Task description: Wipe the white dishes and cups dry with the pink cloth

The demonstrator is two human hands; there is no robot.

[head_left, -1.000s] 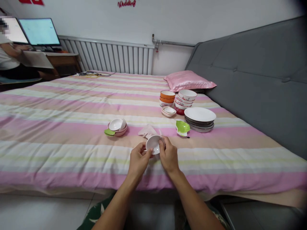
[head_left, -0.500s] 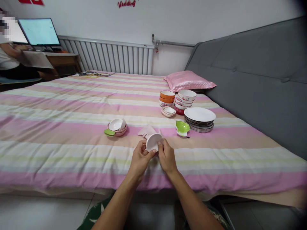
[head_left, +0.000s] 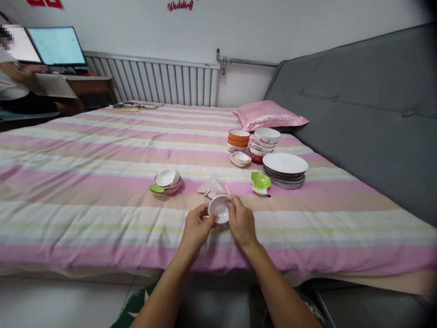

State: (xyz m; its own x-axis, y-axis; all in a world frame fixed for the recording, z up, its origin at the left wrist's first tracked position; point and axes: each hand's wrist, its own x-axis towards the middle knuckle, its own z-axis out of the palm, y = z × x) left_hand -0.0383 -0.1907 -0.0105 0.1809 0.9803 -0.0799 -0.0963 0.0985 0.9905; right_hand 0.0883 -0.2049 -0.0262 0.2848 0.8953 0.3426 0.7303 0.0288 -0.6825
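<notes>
A bed with a striped sheet (head_left: 85,218), seen by someone at its near edge; clock hours are read from the small white bowl (head_left: 219,210) in their hands. Far off at 10 o'clock, a person in a white shirt (head_left: 10,91) sits at a desk beside a lit computer screen (head_left: 56,45). Nearer, also at 10, is a small pile of dishes (head_left: 171,190), pink, white and green. A radiator (head_left: 164,84) lines the wall at 11.

The left hand (head_left: 198,225) pinches the white bowl's left rim, thumb in front. A crumpled pale pink cloth (head_left: 209,186) lies just beyond, at 11. The bowl is above the sheet, its inside tilted towards the viewer. The right hand (head_left: 241,222) grips its right side, thumb over the rim.

At 1 o'clock are small pale dishes (head_left: 241,159), stacked orange and white bowls (head_left: 238,136) and a pink pillow (head_left: 269,115). At 2 lie a green leaf-shaped dish (head_left: 260,181), a stack of plates (head_left: 285,164) and the grey headboard (head_left: 358,95).
</notes>
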